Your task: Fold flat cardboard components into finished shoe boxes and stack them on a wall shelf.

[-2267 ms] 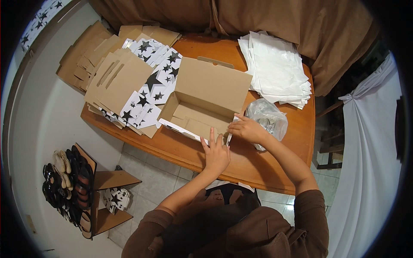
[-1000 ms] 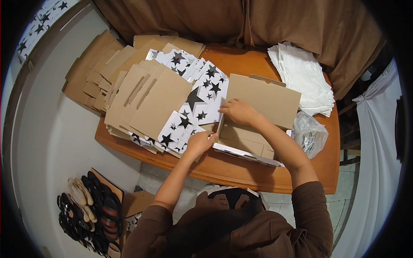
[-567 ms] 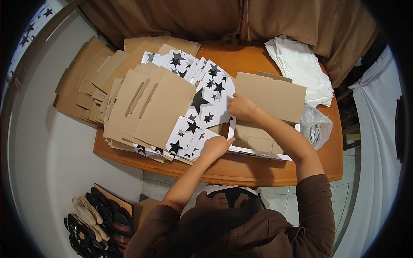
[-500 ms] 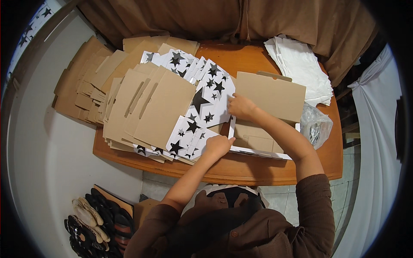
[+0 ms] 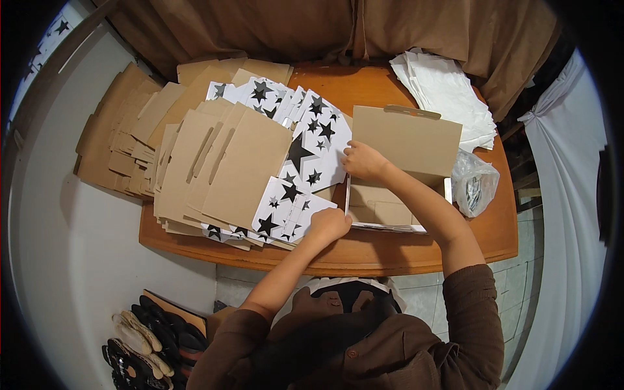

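An open cardboard box (image 5: 408,140), brown inside with white edges, stands on the table before me, its back lid panel raised. My left hand (image 5: 330,225) is closed at the box's near left corner, thumb against the edge. My right hand (image 5: 366,161) reaches across the box, its fingers curled at the far end of the left side. The right forearm covers part of the box's inside. Beside the left hand lie flat white box blanks with black stars (image 5: 300,153), partly under a stack of plain brown blanks (image 5: 250,162).
More folded brown cardboard (image 5: 110,140) is piled at the far left by the wall. White sheets (image 5: 448,97) lie at the back right, with a clear plastic bag (image 5: 474,184) nearer. Shoes (image 5: 146,338) stand on the floor at lower left. A brown curtain (image 5: 273,32) hangs behind the table.
The box's white near edge looks narrower and its right side stands up more. Both hands keep nearly the same places along the left side. The whole view has shifted slightly.
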